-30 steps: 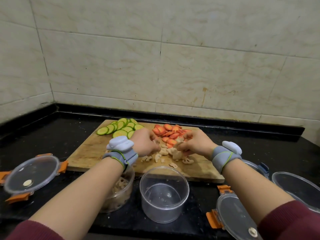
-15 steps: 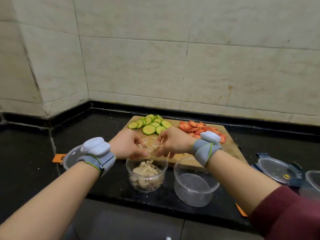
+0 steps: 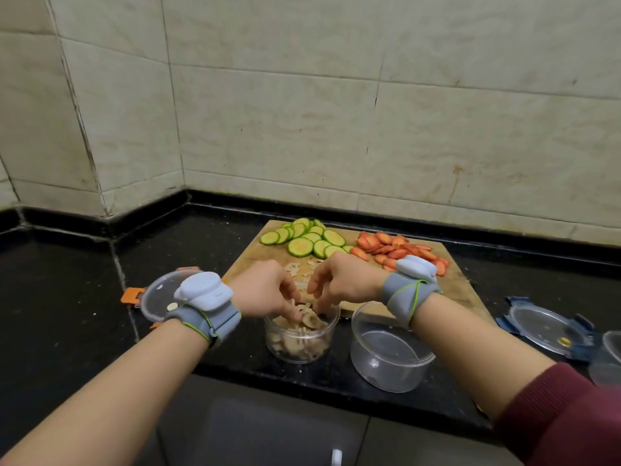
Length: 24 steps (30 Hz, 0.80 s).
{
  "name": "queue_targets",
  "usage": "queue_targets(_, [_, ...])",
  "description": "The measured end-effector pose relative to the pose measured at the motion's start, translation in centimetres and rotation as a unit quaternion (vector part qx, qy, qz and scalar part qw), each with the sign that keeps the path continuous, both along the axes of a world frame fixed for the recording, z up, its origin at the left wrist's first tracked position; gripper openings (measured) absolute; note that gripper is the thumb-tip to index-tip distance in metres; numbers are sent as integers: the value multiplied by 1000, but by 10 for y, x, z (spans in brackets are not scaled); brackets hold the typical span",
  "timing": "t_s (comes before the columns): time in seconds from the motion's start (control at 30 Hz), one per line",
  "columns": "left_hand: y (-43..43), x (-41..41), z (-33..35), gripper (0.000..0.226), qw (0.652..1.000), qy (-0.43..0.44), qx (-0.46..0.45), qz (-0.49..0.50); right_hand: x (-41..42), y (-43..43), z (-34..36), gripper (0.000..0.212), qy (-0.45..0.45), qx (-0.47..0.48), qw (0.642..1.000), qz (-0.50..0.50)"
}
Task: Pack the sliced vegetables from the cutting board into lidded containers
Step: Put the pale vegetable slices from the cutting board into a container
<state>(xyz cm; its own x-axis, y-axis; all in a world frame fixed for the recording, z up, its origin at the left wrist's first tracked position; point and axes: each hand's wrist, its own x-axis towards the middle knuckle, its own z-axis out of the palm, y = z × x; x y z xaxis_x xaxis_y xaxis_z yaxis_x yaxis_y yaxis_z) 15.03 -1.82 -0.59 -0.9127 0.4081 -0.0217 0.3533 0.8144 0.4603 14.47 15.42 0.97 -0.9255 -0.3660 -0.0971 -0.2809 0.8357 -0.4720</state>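
Whereas a second ago both hands were gathering pale slices on the cutting board (image 3: 460,284), they have now carried them off its near edge, so another handful is going in. Left of the board an orange-clipped lid (image 3: 153,299) lies on the black surface (image 3: 67,297). Just in front of the board's near edge, the left hand (image 3: 265,290) dips bunched fingers into the filled container (image 3: 300,344); whether it is pinching slices I cannot tell. The right hand (image 3: 339,280), close beside it but apart, hangs loose, uncurled fingers over the same rim. The pale slices (image 3: 311,319) heap nearly to that rim: thin, holed, irregular. A few stray pieces (image 3: 295,268) lie on the board, with green slices (image 3: 307,238) and carrot slices (image 3: 396,248) at its far side. An empty container (image 3: 389,351) waits before the board's right half; a blue-clipped lid (image 3: 544,327) lies right of the board.
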Motion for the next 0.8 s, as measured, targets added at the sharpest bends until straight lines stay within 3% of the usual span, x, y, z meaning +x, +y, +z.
queue_targets(0.17, [-11, 0, 5, 31, 997, -51, 56, 0, -1, 4, -1, 27, 2, -22, 1000, 6])
queue_targets(0.3, [-13, 0, 1, 23, 998, -15, 62, 14, -2, 4, -5, 23, 28, -36, 999, -15])
queue_targets(0.4, [-13, -2, -5, 17, 998, 34, 33, 30, -1, 3, -8, 20, 91, 12, 995, -32])
queue_targets(0.5, [-15, -8, -15, 16, 999, 46, 14, 22, 1, 1, -14, 28, 81, 79, 993, -28])
queue_targets(0.6, [-15, -10, -22, 22, 999, 27, -22, 21, 4, -3, -22, 36, 56, 122, 991, -19])
queue_targets(0.8, [-16, -10, -22, 26, 999, -31, 16, 28, -4, -3, -25, 27, 103, 157, 982, -31])
